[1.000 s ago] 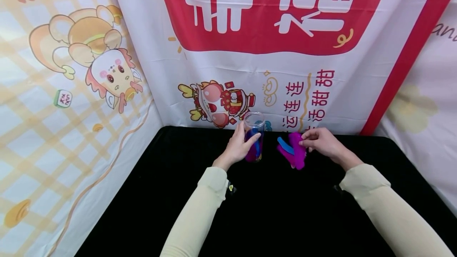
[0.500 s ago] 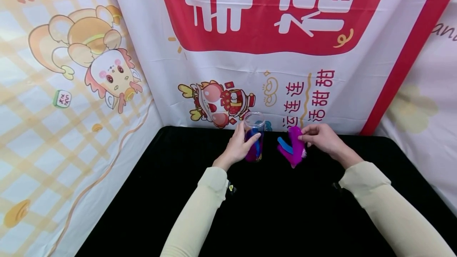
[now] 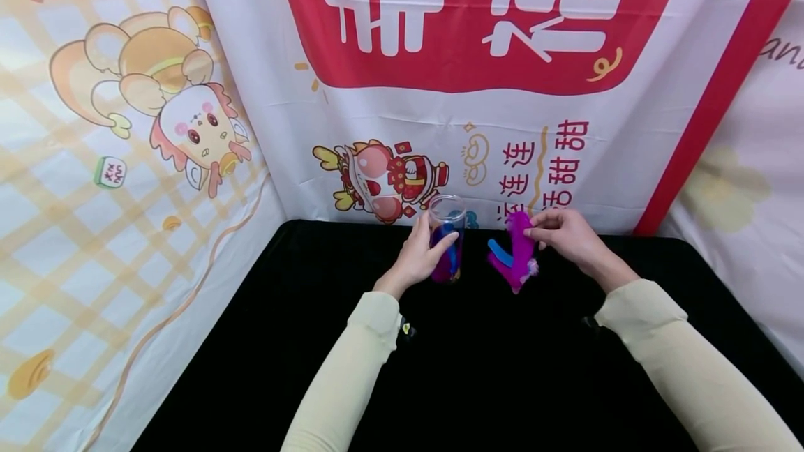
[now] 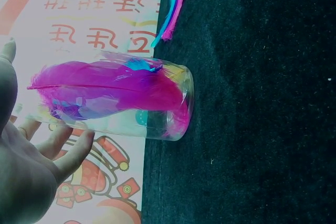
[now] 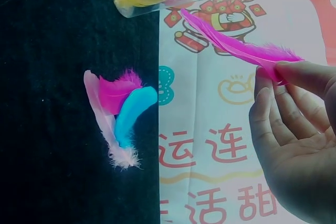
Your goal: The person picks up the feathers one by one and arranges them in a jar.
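A clear plastic cup (image 4: 118, 125) stands upright near the table's back edge, with magenta, blue and yellow feathers inside. My left hand (image 3: 414, 255) grips it from the left side, thumb across the front. To the right of the cup, my right hand (image 3: 570, 237) pinches a magenta feather (image 5: 231, 45) between thumb and fingertips, raised off the pile. Below it on the table lie a blue feather (image 5: 135, 109), another magenta feather (image 5: 116, 94) and a pale pink feather (image 5: 95, 100), overlapping, with white fluff at their base.
A black cloth covers the table (image 3: 440, 375). Directly behind its back edge hangs a white and red printed banner (image 3: 534, 75). A checked, printed cloth (image 3: 125, 243) hangs along the left side.
My right hand has lifted the magenta feather upward from the pile, uncovering white fluff beneath. My left hand and the cup have stayed in place.
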Tool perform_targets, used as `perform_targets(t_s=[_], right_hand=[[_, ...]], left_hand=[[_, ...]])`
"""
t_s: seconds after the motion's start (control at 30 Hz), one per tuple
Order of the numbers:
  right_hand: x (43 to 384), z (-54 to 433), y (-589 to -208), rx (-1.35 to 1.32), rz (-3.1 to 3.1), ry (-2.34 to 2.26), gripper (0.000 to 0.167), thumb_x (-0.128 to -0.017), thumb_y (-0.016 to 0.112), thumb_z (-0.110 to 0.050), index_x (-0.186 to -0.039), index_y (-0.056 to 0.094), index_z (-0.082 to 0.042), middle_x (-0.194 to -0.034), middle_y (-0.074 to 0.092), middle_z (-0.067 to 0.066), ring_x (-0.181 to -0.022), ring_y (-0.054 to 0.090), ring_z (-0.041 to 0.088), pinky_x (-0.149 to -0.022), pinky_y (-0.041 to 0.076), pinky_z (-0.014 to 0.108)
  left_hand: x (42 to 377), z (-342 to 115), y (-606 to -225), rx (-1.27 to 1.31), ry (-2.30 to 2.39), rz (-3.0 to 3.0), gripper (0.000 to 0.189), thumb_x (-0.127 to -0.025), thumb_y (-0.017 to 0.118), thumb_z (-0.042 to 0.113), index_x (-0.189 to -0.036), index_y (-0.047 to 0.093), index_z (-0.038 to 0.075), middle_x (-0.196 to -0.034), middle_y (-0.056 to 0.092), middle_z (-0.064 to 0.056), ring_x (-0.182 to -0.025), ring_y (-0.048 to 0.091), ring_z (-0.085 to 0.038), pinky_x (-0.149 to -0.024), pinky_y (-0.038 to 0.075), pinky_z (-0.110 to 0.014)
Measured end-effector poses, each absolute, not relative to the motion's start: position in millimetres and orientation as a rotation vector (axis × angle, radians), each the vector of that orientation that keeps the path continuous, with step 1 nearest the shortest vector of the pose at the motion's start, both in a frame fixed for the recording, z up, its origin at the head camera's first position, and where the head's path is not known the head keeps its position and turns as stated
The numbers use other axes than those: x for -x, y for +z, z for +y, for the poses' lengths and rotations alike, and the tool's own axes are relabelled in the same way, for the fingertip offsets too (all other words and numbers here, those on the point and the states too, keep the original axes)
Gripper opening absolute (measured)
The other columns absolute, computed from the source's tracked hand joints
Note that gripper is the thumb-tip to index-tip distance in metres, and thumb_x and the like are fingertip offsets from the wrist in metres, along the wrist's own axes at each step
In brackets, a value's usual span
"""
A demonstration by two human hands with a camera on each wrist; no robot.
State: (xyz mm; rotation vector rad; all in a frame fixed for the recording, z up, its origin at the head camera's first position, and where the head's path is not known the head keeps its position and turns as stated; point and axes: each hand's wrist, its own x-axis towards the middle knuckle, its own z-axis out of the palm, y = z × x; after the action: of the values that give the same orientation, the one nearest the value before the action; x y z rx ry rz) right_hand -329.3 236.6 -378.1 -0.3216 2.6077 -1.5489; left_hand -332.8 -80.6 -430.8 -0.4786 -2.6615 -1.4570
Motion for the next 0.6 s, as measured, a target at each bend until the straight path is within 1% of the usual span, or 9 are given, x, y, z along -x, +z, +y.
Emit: perform_targets(t_s=[0.2,0.4,0.6], right_hand=[[328,235,-374,0.343,2.599,-1.586,0.031,-0.097,0.073,-0.020,-0.112,0.066,0.007,-0.089,0.075,-0.003,-0.076,0.068,0.023,-0.069,0.055,0.028],[328,232,-370,0.354,2.571,-1.635,0.032,-0.096,0.074,-0.018,-0.113,0.065,0.008,-0.091,0.075,-0.002,-0.073,0.066,0.015,-0.070,0.056,0.029],[328,226,-366,0.373,2.591,-1.646,0.030,-0.096,0.074,-0.018,-0.112,0.066,0.006,-0.090,0.074,-0.002,-0.072,0.065,0.014,-0.069,0.056,0.028]], left_hand=[[333,-80,-431,0.477,-1.460,-2.661,0.070,-0.102,0.057,0.053,-0.157,0.026,0.023,-0.149,0.041,-0.009,-0.137,0.048,-0.032,-0.113,0.038,-0.053],[334,-81,-432,0.496,-1.473,-2.661,0.069,-0.102,0.056,0.055,-0.156,0.027,0.023,-0.149,0.041,-0.011,-0.137,0.048,-0.031,-0.114,0.038,-0.052],[334,-81,-431,0.503,-1.453,-2.654,0.073,-0.101,0.055,0.058,-0.157,0.025,0.022,-0.150,0.041,-0.011,-0.137,0.048,-0.031,-0.113,0.038,-0.052]])
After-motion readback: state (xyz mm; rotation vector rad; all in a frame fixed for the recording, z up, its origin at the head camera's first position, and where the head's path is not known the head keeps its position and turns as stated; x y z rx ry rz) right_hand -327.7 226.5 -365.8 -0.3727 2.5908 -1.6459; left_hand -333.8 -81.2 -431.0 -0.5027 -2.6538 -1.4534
